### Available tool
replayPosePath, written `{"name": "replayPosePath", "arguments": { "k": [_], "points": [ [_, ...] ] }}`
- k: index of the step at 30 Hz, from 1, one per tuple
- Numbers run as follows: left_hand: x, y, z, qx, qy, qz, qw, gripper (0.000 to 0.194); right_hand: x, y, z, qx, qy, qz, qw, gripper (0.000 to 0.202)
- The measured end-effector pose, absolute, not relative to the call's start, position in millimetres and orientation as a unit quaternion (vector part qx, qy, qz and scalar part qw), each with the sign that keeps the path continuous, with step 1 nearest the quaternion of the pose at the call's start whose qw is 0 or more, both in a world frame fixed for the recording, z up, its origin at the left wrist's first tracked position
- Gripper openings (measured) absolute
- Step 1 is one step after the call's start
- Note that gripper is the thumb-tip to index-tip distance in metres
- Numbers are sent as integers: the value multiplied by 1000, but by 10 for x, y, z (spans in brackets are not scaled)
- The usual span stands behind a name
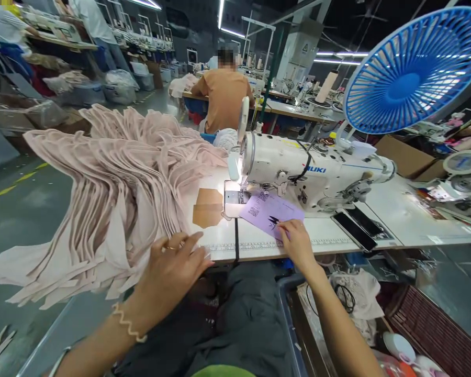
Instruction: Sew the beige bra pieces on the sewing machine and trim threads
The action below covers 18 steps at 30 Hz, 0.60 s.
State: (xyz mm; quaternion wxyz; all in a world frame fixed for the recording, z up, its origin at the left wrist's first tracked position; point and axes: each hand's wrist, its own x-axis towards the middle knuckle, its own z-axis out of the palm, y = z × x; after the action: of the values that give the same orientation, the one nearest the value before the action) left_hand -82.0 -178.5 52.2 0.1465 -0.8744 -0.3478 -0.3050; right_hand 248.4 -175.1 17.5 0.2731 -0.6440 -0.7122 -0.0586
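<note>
My left hand [176,262] hovers at the table's front edge, fingers spread and holding nothing. Beside it spreads a large pile of pale pink fabric pieces [113,193], layered and draped over the table's left side. On the white tabletop lies a brown paper or card piece [208,208]. My right hand [296,238] pinches at small black pointed pieces [273,222] on a purple printed sheet [259,213] with QR codes. Whether the fingertips also grip the sheet I cannot tell. The sheet lies in front of the white sewing machine [298,167], partly beside its needle plate [234,197].
A black phone [354,231] lies right of the sheet. A blue fan [408,86] stands over the machine. Below the table are a bin [292,324] and a dark red basket [435,324]. A person in an orange shirt [224,97] sits ahead.
</note>
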Motion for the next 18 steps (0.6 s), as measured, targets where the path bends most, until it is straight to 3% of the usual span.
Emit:
{"name": "replayPosePath", "arguments": {
  "k": [6, 10, 18],
  "points": [
    [282, -1671, 123, -924, -264, -266, 72, 39, 3667, -2091, 247, -805, -537, -144, 207, 32],
    [748, -1459, -92, -919, -328, -213, 42, 56, 4397, -2325, 319, -882, -425, -135, 150, 55],
    [925, -1818, -19, -918, -347, -192, 23, 37, 4790, -2326, 203, -904, -406, -86, 101, 80]
  ]
}}
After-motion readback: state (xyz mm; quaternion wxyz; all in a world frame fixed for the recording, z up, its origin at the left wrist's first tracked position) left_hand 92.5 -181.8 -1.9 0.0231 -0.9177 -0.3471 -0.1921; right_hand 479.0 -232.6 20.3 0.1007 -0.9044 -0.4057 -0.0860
